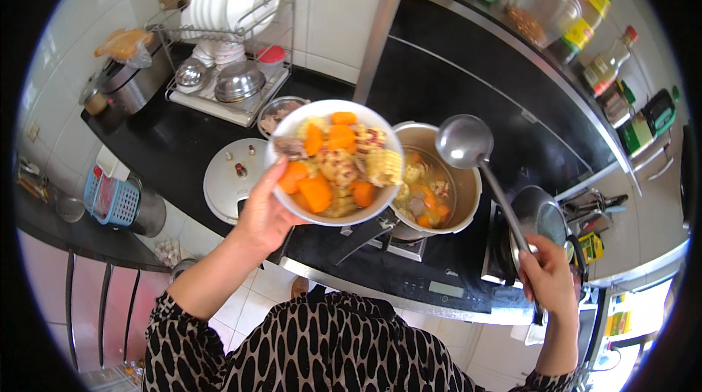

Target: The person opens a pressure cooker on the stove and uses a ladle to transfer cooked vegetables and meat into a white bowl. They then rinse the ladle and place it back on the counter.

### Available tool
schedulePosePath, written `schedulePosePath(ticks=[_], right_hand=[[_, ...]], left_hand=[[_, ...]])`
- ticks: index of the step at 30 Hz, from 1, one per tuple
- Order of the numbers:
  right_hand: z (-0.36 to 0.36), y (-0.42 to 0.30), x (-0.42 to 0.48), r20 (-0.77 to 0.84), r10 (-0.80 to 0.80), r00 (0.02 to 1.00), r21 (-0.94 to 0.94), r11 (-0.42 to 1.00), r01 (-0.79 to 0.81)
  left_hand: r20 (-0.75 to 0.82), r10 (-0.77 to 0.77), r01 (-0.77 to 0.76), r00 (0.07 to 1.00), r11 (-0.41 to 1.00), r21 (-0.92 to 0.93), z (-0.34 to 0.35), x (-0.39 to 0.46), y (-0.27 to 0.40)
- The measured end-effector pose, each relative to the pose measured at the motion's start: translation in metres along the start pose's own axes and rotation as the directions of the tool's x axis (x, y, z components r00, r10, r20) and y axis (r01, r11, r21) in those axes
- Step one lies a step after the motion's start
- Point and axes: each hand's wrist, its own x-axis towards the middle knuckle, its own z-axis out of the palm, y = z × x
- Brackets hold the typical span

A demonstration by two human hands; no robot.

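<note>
My left hand [269,211] holds a white bowl [400,159] by its left rim and underside. Carrot chunks [315,193], corn pieces [384,167] and some meat fill the bowl. In my right hand [548,271] is the handle of a metal ladle [465,141]; its round head is raised above the right rim of the pressure cooker pot [473,194]. Soup with carrot and corn [430,200] shows inside the pot, which stands on the gas stove [406,266]. The bowl overlaps the pot's left edge in view.
The pressure cooker lid [227,172] lies on the black counter, near a metal bowl of meat [279,112]. Behind them stands a dish rack [219,104] with white plates. A second pan [535,211] is on the right burner. Bottles and jars [548,2] line the shelf above.
</note>
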Motion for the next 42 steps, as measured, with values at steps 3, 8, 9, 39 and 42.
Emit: schedulePosePath(ticks=[3,8,9,39,42], right_hand=[[0.003,-0.004,0.025,0.186,0.067,0.980,0.197,0.975,-0.104],[0.019,0.007,0.055,0.476,-0.008,0.879,0.576,0.759,-0.305],[0.023,0.011,0.058,0.478,-0.094,0.873,0.633,0.726,-0.268],[0.033,-0.029,0.095,0.083,-0.407,0.909,-0.050,0.910,0.412],[0.040,-0.015,0.107,0.068,-0.364,0.929,0.048,0.931,0.361]], left_hand=[[-0.054,0.029,-0.029,0.998,1.000,0.001,-0.008,-0.017,0.011],[-0.131,0.114,-0.116,0.985,0.993,-0.001,-0.018,-0.030,0.015],[-0.138,0.136,-0.137,0.981,0.991,0.005,-0.019,-0.033,0.015],[-0.063,0.043,-0.045,0.997,0.999,-0.021,0.005,0.005,-0.004],[-0.077,0.049,-0.050,0.996,0.999,-0.015,0.008,0.008,-0.005]])
